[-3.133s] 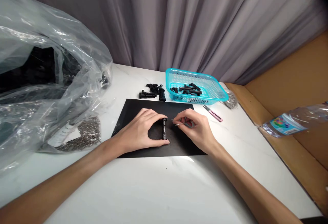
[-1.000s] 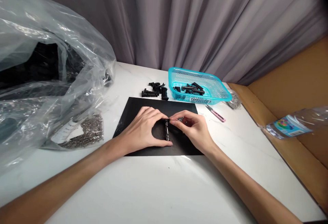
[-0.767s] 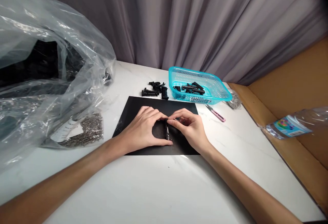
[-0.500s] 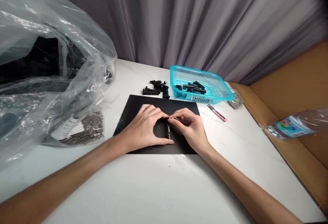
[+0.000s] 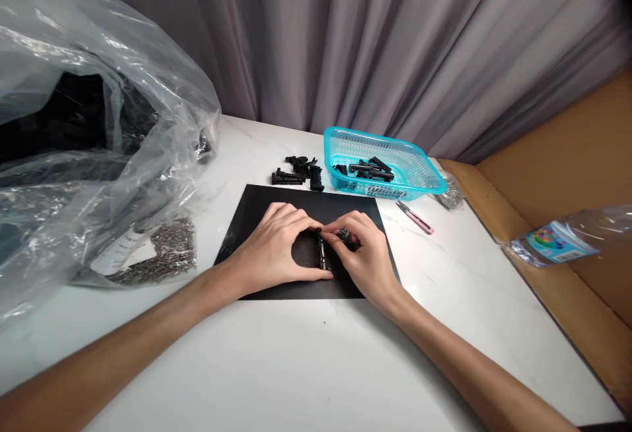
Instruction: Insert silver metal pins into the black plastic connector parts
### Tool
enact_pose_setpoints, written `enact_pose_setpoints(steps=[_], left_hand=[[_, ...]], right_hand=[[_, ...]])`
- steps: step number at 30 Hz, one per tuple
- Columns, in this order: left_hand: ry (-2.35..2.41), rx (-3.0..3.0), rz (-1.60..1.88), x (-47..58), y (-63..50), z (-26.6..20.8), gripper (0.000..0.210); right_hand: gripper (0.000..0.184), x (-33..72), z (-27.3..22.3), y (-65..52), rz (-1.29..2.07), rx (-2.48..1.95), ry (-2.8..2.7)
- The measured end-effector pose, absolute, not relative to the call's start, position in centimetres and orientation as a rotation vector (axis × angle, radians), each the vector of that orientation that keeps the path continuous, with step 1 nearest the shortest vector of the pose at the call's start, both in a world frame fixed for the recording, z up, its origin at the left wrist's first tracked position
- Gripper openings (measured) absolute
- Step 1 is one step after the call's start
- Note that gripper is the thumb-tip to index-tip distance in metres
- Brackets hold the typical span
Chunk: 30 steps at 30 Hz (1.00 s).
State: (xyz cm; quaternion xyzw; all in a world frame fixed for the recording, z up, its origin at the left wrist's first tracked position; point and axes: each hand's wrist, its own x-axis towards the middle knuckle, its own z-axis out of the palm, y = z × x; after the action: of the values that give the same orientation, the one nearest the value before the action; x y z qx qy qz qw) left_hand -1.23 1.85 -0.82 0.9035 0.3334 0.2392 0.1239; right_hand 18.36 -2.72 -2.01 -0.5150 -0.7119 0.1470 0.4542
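A narrow black plastic part (image 5: 322, 253) with a shiny strip along it stands lengthwise over the black mat (image 5: 276, 196). My left hand (image 5: 274, 244) grips it end to end, thumb at the near end and forefinger at the far end. At the far end, the fingertips of my right hand (image 5: 364, 247) are pinched together against the part. Whatever is between those fingertips is too small to make out. Small metal pieces (image 5: 348, 236) show by the right palm, partly hidden by the fingers.
Behind the mat lie several black plastic parts (image 5: 296, 172). A blue basket (image 5: 419, 188) holds more. Pink-handled snips (image 5: 415, 216) lie to the right, near a bottle (image 5: 563, 241). Left is a bag of metal pins (image 5: 168, 251) beside a large clear plastic bag (image 5: 162, 43).
The right hand has turned slightly, bringing the small metal pieces by its palm into view. The left hand keeps its grip on the black part. The whole view has shifted slightly.
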Motion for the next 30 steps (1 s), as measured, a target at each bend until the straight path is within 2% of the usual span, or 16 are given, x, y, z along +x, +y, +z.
enact_pose_setpoints(steps=[9, 15, 23, 30], left_hand=[[0.969, 2.651, 0.703, -1.2, 2.0, -0.9, 0.067], [0.974, 2.636, 0.702, -1.2, 2.0, -0.8, 0.065], [0.952, 2.569, 0.696, -1.2, 2.1, -1.1, 0.063], [0.943, 2.529, 0.647, -1.0, 2.3, -0.9, 0.062]], right_hand=[[0.008, 18.1, -2.5, -2.8, 0.119, -1.334, -1.806], [0.016, 18.1, -3.0, -2.9, -0.087, -1.255, -1.880], [0.019, 18.4, -3.4, -3.2, 0.220, -1.176, -1.892], [0.018, 18.7, -3.0, -2.7, 0.342, -1.164, -1.887]])
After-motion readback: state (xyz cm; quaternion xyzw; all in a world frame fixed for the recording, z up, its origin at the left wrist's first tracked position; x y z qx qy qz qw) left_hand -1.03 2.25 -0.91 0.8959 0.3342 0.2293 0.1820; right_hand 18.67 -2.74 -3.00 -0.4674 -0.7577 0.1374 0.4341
